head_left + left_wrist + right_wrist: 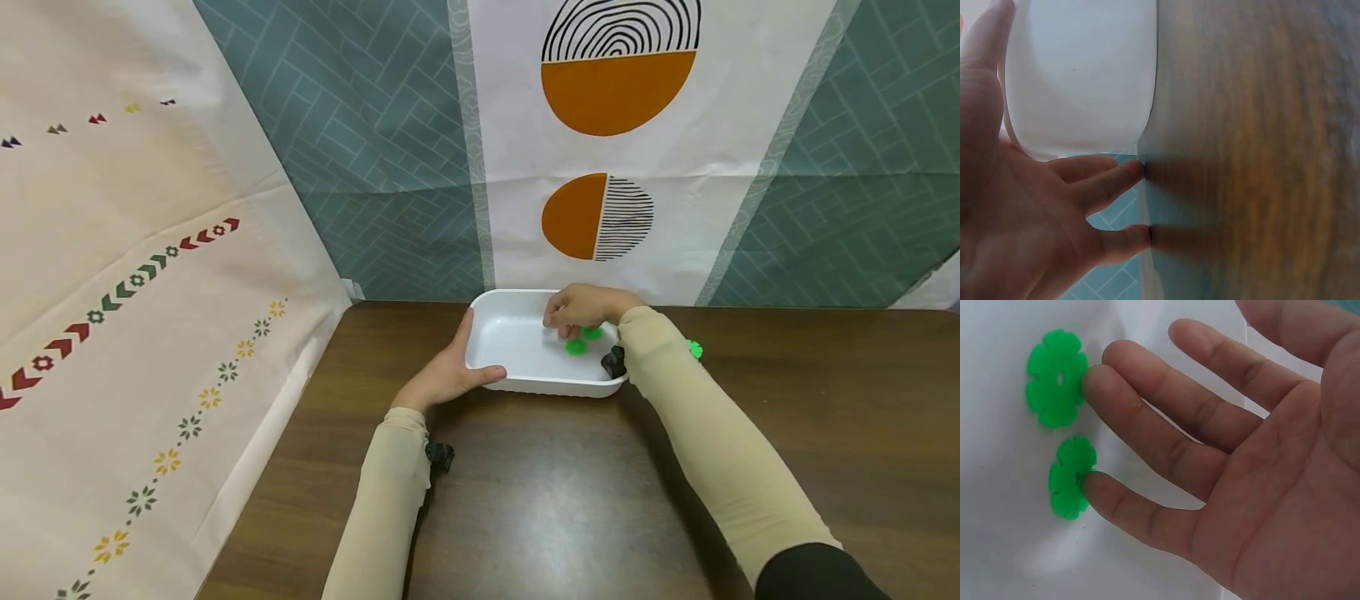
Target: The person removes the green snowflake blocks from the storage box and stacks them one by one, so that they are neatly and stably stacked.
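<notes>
A white tray (525, 354) sits on the table by the back wall. My left hand (448, 367) rests against its left end, thumb at the front rim and fingers fairly straight; in the left wrist view the fingertips of that hand (1054, 206) meet the tabletop beside the tray wall. Inside the tray are two green flower-shaped discs with notched edges, a larger one (1054, 381) and a smaller-looking one (1071, 478). My right hand (581, 307) is over them, its loosely bent fingertips at the discs and nothing pinched between them.
Another green flower-shaped disc (695, 348) lies on the brown table (540, 500) right of the tray, partly behind my right sleeve. Patterned cloth (382, 133) hangs behind the table, and pale cloth (150, 333) borders its left side.
</notes>
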### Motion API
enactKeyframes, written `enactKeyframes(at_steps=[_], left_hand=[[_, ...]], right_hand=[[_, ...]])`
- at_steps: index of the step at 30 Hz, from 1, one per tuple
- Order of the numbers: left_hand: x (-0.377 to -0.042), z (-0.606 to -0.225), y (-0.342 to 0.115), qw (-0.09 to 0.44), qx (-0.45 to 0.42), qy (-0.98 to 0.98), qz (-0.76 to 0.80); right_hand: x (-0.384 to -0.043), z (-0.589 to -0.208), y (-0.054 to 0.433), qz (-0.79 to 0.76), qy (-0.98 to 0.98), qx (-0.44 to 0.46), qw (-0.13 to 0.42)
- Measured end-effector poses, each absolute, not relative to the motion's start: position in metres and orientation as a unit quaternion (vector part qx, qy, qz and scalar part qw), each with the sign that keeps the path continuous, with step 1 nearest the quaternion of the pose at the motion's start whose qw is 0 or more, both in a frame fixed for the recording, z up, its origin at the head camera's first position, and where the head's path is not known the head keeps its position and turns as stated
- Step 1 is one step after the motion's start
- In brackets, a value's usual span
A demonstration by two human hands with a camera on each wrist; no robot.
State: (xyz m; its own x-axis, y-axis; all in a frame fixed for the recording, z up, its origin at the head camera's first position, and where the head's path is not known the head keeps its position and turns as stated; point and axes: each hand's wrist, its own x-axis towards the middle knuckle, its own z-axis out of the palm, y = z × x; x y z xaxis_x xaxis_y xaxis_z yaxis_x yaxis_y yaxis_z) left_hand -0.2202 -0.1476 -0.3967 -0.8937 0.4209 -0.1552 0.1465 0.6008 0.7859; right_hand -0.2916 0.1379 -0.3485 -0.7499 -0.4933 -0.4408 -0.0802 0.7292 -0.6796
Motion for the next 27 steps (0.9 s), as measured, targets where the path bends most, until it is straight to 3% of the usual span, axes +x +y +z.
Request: enactKeyframes(at_steps=[19,27], left_hand=[[-0.221,-0.394,-0.143,0.167,0.168,0.876,0.42],[-0.22,-0.395,-0.145,0.163,0.166,0.881,0.411]], right_hand=[[-0.287,-0.348,0.138,-0.298,0.879,-0.191,0.32],[-0.291,-0.346,0.112,-0.32,0.85,-0.205,0.365]])
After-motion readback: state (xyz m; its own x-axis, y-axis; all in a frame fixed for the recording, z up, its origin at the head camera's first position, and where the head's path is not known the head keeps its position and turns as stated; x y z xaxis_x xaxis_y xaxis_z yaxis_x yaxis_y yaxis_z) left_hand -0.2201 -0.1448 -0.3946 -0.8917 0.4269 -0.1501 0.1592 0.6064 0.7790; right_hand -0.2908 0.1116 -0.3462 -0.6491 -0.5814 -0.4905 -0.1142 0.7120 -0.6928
